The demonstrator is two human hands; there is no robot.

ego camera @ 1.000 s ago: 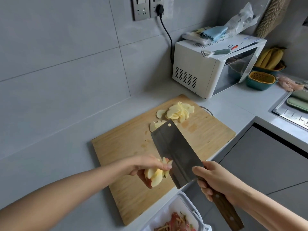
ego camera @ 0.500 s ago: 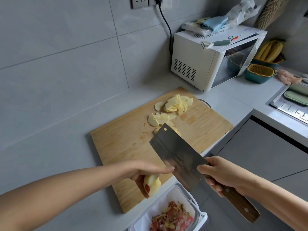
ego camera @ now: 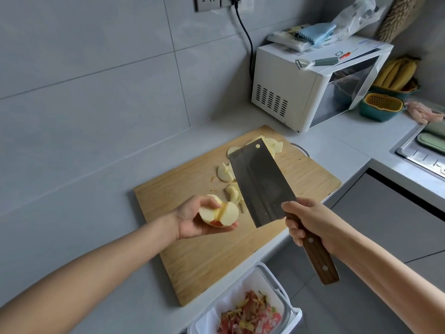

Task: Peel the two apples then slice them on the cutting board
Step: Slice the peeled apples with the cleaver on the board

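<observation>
My left hand (ego camera: 192,219) cups a peeled apple piece (ego camera: 219,213), palm up, above the wooden cutting board (ego camera: 192,251). The piece is pale, cut into sections, with a bit of red skin underneath. My right hand (ego camera: 310,220) grips the wooden handle of a cleaver (ego camera: 261,184), whose broad blade is raised flat over the board just right of the apple. Apple slices (ego camera: 225,173) lie on the far part of the board, partly hidden behind the blade.
A white bin (ego camera: 248,312) with red peels stands below the counter edge. A white microwave (ego camera: 313,85) with a peeler (ego camera: 317,61) on top sits at the back right, beside bananas (ego camera: 397,73), a teal basket (ego camera: 381,107) and a sink (ego camera: 423,153).
My left hand has brought the apple piece from over the bin back above the board and turned it palm up. The cleaver has risen and swung toward the far slices.
</observation>
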